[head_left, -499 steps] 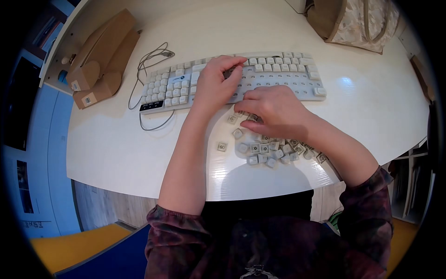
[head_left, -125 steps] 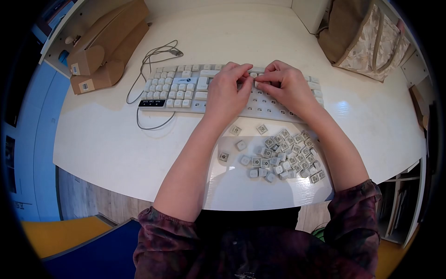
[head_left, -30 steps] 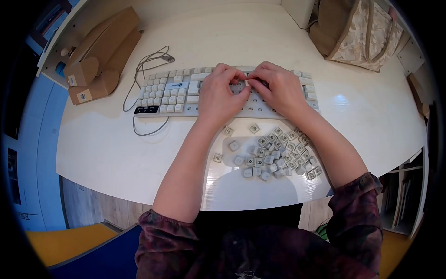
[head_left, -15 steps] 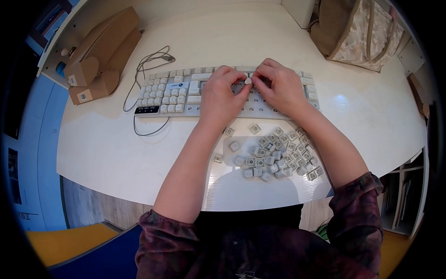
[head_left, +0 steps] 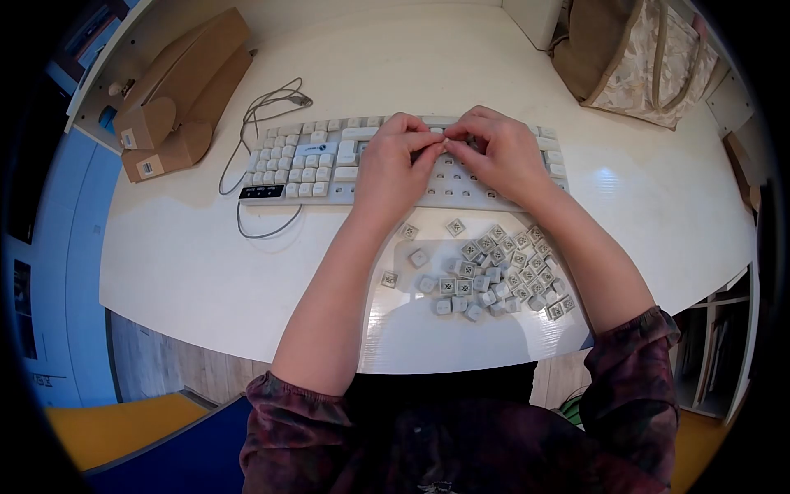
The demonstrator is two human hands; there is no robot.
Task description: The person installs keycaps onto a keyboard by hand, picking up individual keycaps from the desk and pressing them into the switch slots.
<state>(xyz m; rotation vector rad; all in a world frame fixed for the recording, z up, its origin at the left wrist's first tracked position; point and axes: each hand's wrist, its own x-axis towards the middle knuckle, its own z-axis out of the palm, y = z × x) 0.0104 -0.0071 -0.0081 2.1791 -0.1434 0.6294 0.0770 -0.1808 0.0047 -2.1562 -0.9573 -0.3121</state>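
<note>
A white keyboard [head_left: 346, 188] lies across the desk, the keycaps at its left end in place and bare key sockets showing in the middle rows. Over its upper middle, my left hand [head_left: 397, 158] and my right hand [head_left: 499, 152] meet at the fingertips. Both are pinched closed around a small white keycap [head_left: 445, 141], which the fingers almost wholly cover. Nearer to me, many loose keycaps [head_left: 465, 287] lie in a pile between my forearms, several with their undersides up.
The keyboard's grey cable [head_left: 264, 104] loops on its left side. A brown cardboard piece [head_left: 177, 99] stands at the back left of the white desk [head_left: 197, 272]. At the back right sits a beige patterned bag [head_left: 646, 62].
My fingertips have closed in on the keycap, which showed plainly before and is now mostly covered. The loose keycaps lie as they were.
</note>
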